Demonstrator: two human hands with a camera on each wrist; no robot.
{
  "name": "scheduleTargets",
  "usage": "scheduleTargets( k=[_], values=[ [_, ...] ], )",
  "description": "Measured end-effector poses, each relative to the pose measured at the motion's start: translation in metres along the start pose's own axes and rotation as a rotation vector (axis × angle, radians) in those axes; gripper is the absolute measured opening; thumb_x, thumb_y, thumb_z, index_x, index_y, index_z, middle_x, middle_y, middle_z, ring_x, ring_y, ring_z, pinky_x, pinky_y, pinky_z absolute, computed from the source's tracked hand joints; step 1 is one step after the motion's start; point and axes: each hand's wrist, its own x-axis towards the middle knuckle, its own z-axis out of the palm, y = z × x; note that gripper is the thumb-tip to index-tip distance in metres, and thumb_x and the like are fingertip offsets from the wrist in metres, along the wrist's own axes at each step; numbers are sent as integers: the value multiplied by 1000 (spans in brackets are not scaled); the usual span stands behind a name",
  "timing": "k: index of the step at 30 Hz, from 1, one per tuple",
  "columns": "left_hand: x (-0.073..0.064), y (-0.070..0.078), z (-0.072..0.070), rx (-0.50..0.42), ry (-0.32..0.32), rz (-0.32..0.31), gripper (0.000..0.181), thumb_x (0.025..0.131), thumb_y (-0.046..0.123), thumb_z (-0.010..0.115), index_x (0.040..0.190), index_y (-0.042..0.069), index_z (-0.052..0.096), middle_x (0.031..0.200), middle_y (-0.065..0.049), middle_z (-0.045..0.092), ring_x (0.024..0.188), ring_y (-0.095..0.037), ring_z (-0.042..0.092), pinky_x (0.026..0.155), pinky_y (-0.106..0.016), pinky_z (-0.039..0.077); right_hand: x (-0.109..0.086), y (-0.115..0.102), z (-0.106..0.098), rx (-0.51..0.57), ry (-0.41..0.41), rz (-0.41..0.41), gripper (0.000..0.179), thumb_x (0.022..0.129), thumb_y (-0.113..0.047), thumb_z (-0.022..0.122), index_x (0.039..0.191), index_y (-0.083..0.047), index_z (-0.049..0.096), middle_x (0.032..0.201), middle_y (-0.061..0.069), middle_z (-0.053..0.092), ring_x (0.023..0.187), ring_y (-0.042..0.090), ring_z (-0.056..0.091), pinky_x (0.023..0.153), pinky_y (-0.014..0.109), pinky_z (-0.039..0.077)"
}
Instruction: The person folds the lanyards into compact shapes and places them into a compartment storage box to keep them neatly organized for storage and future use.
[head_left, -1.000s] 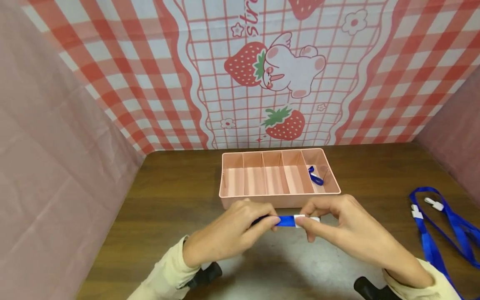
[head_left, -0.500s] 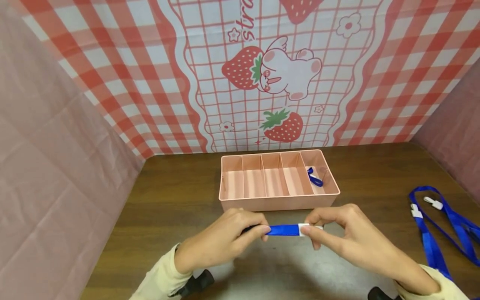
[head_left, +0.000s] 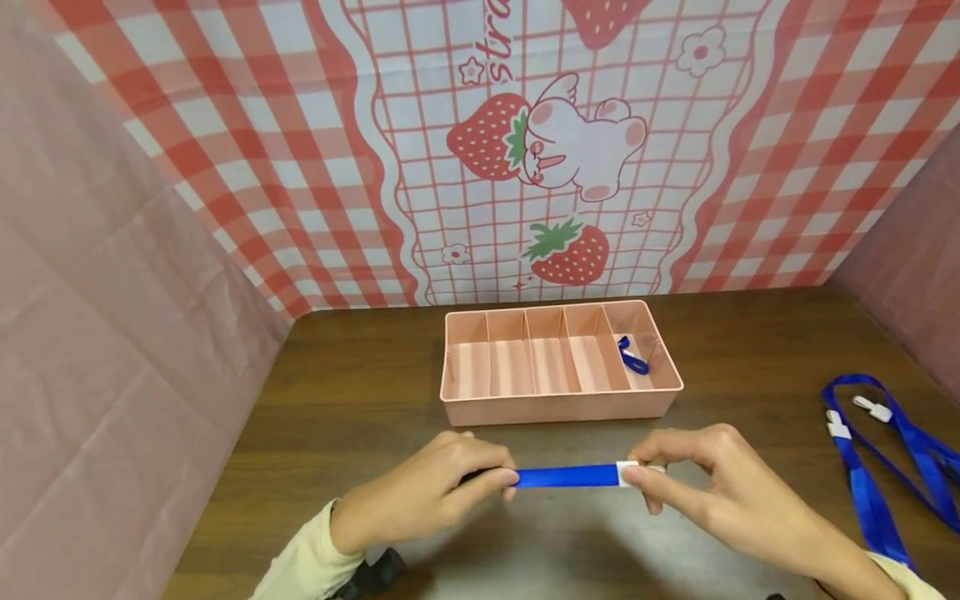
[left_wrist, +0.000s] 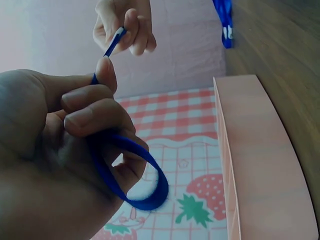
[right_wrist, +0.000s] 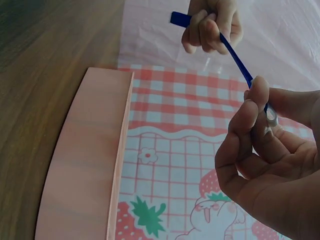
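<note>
Between the two hands a blue lanyard (head_left: 566, 476) is stretched level in front of the pink box. My left hand (head_left: 431, 487) pinches the strap between thumb and curled fingers; in the left wrist view a loop of the blue strap (left_wrist: 159, 192) hangs out below those fingers. My right hand (head_left: 731, 483) pinches the white clip end (head_left: 624, 474) of the lanyard, partly hidden by thumb and fingers. In the right wrist view the strap (right_wrist: 237, 59) runs taut from one hand to the other.
A pink box (head_left: 562, 408) with several compartments stands behind the hands. A folded blue lanyard (head_left: 634, 360) lies in its rightmost compartment. More blue lanyards (head_left: 862, 483) with white clips lie at the table's right. A checked strawberry cloth (head_left: 315, 167) hangs behind the table.
My left hand has moved left and my right hand slightly right, so a longer stretch of blue strap shows between them. Both hands have come lower, nearer me.
</note>
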Motion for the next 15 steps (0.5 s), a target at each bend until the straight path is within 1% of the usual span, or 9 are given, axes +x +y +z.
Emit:
scheduleTargets(
  k=[2,6,8,10,12,15],
  values=[
    [-2,-1,-2,7,0,19,28,107,18,47,83,18,61,72,15,53,68,7,42,70,-10,39,-2,1,-1,4,-1,1,32,92,-7,70,80,-36,64,69,-24,59,77,2,62,78,20,46],
    [-6,-4,-7,-2,-7,31,27,107,15,47,84,18,60,72,14,53,67,6,41,68,-11,39,-4,3,-3,5,1,14,32,92,-7,70,81,-36,65,69,-24,59,74,1,61,75,21,47],
    [-6,-4,-10,-16,-15,22,26,106,14,48,84,18,60,73,14,52,66,6,40,66,-10,39,-5,4,-4,12,6,24,31,92,-6,70,83,-35,66,69,-23,59,72,2,60,72,21,46],
    [-8,-5,-12,-31,-21,-3,25,106,13,49,84,18,60,73,15,51,65,6,39,63,-9,38,-5,5,-6,21,13,36,29,92,-6,70,84,-34,67,68,-22,60,72,3,60,70,21,44],
    [-10,-6,-15,-46,-29,-28,25,106,14,49,84,18,60,72,15,49,64,6,38,60,-9,36,-6,6,-6,30,15,39,28,92,-5,69,83,-32,68,68,-20,61,73,5,60,70,22,43],
    [-12,-9,-19,-53,-40,-45,25,106,15,49,83,17,60,71,14,48,63,7,37,58,-9,35,-6,9,-8,35,12,53,29,93,-6,69,81,-32,67,69,-19,62,75,6,61,71,22,43]
  ],
)
